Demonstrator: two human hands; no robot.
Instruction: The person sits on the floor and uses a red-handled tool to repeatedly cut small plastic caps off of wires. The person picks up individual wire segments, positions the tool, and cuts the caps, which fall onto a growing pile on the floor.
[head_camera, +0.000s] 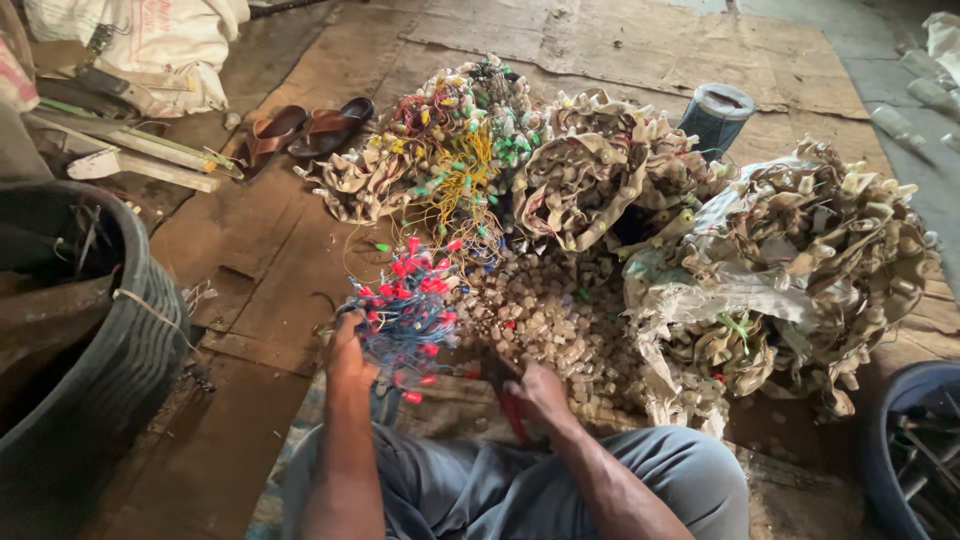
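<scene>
At about seven o'clock the left hand (348, 358) grips a light, floppy tangle of blue wires with red bulbs (405, 305), best held bunched, while the right hand (538, 392) clenches red-handled cutters (512, 410).

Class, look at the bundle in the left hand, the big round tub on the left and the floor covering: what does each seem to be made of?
Bundle in the left hand: thin plastic-coated wires, blue, with glossy red caps, probably plastic.
Tub: dark, ribbed wall, matt, likely rubber or plastic; hard to tell.
Floor covering: flat brown sheets with creases and torn edges, seemingly cardboard.
</scene>
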